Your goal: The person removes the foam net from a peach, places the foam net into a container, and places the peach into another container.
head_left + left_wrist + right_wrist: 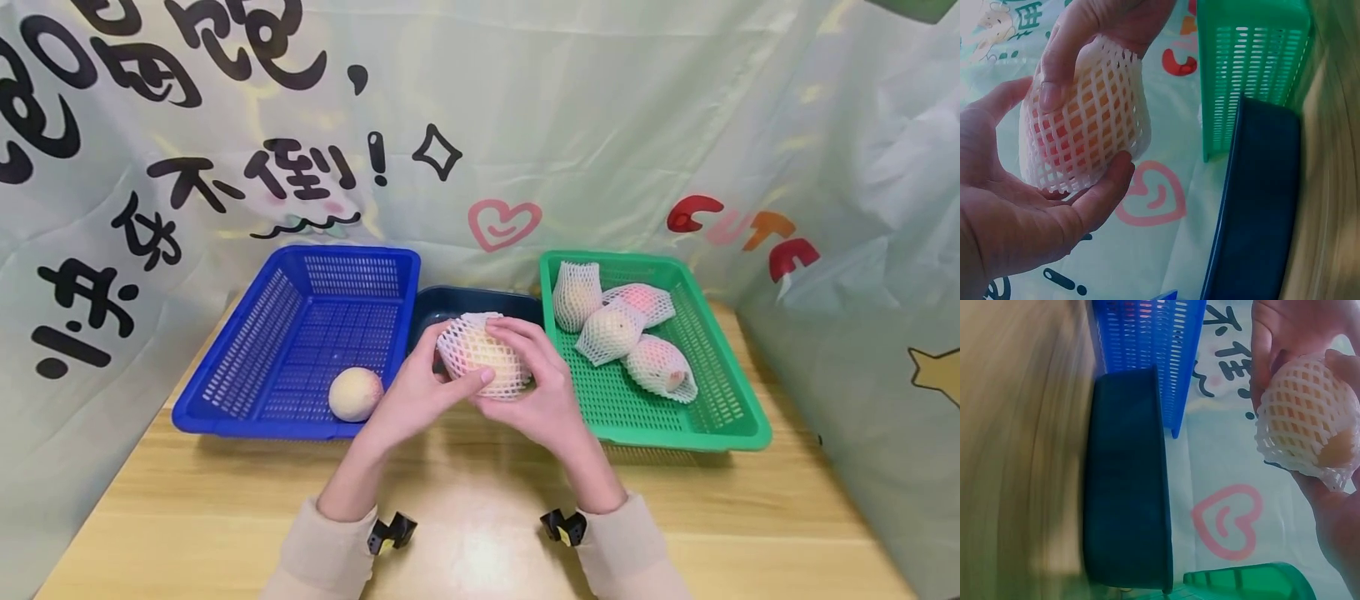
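Observation:
Between both hands, above the front of the dark tray, is a peach in a white foam net. My left hand grips its left side, thumb across the front. From the other side my right hand holds it, fingers over the top and thumb below. In the left wrist view the netted peach shows red through the mesh, with fingers of both hands on it. The right wrist view shows the net with a bare patch of peach at its lower end.
A blue basket on the left holds one bare peach. On the right, a green basket holds several netted peaches. The dark tray stands between them on the wooden table, before a printed cloth.

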